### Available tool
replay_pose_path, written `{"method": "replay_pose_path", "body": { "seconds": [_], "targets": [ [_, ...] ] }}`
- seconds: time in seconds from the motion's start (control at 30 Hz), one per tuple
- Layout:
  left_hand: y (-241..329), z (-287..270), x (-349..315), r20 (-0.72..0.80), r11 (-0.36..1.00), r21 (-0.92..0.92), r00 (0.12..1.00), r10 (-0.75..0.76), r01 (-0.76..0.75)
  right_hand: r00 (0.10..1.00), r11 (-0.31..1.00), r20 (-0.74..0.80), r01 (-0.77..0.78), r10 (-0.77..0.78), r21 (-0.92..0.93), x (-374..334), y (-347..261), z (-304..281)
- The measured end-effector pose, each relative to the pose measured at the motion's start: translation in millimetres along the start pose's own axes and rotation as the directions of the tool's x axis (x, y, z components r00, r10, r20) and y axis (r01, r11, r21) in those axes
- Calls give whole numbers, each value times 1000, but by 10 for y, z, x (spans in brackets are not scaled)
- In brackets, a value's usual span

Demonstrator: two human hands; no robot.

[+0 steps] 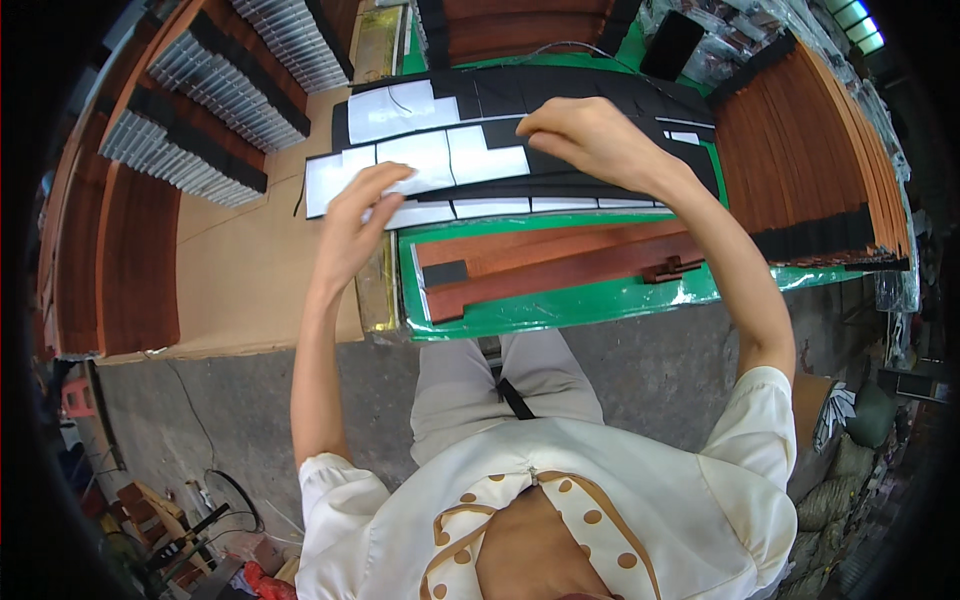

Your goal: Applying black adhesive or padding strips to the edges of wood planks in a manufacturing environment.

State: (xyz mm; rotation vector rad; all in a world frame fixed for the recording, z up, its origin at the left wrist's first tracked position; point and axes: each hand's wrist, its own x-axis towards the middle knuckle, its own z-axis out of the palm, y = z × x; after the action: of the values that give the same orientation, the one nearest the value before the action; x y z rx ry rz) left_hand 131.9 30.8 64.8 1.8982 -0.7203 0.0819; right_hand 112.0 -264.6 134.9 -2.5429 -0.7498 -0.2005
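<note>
Black sheets [630,105] lie in layers on the bench, partly covered with white pieces [413,160] split by dark gaps. Over the left part of the white pieces is my left hand [358,218], its fingers curved and its thumb apart from them. My right hand [592,140] is above the black sheets near their middle, fingers bent and pressed together at the tips. Whatever may be in that pinch is too small or hidden to name. Closer to me lies a reddish-brown wood-look panel [560,272] with a dark grey patch [445,273] at its left end.
Stacked brown panels with black ends [815,150] stand at the right. More stacks with grey-and-black edges [185,150] rise from the cardboard [250,265] at the left. A black phone-like slab [672,46] is at the back. The green bench cover [540,318] ends near my lap.
</note>
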Motion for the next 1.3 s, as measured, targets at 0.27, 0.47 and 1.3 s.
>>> {"method": "replay_pose_path", "body": {
  "seconds": [0.27, 0.47, 1.3],
  "targets": [
    [-636, 719, 531, 525, 813, 361, 820, 226, -456, 907, 912, 422, 169, 5, -374, 386, 813, 795],
    [-737, 744, 481, 454, 819, 389, 862, 227, -421, 877, 821, 426, 403, -221, -404, 371, 939, 960],
    [1485, 598, 665, 246, 984, 132, 958, -147, 117, 813, 903, -418, 287, -406, -320, -485, -71, -262]
  ]
}}
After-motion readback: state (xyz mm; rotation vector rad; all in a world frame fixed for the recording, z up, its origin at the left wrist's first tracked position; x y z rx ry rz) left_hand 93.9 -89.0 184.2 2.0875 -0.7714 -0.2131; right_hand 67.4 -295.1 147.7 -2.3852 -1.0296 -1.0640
